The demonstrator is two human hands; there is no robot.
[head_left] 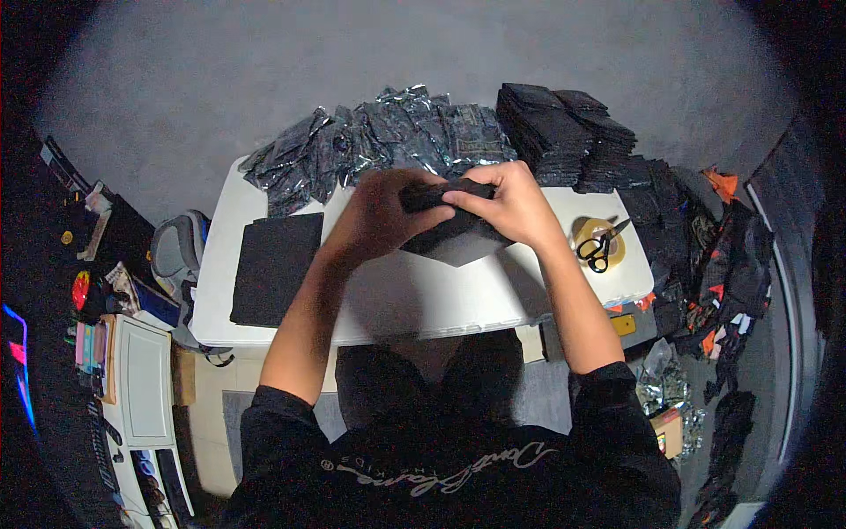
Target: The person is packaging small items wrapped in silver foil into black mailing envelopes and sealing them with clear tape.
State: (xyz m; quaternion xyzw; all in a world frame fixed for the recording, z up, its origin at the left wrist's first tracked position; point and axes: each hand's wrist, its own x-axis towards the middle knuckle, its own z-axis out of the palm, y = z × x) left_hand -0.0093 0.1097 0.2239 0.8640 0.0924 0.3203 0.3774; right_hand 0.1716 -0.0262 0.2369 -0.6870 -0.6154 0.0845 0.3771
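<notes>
Above the middle of the white table [397, 300], my two hands hold a black folded piece [458, 245] that looks like cloth. My left hand [374, 212] grips its left upper part, with the thumb on the near side. On the opposite side, my right hand [518, 204] pinches the top edge between thumb and fingers. The piece's lower part hangs down in a blunt point. Its exact kind cannot be made out. A flat, rectangular black piece or pile [278, 264] lies left of my left forearm.
Shiny clear packets with black contents [388, 132] are heaped along the far edge. Folded black pieces [546, 128] form tall stacks at the far right. Black-handled scissors [597, 257] lie on a yellowish tape roll [582, 231]. A white cabinet [145, 379] stands at left.
</notes>
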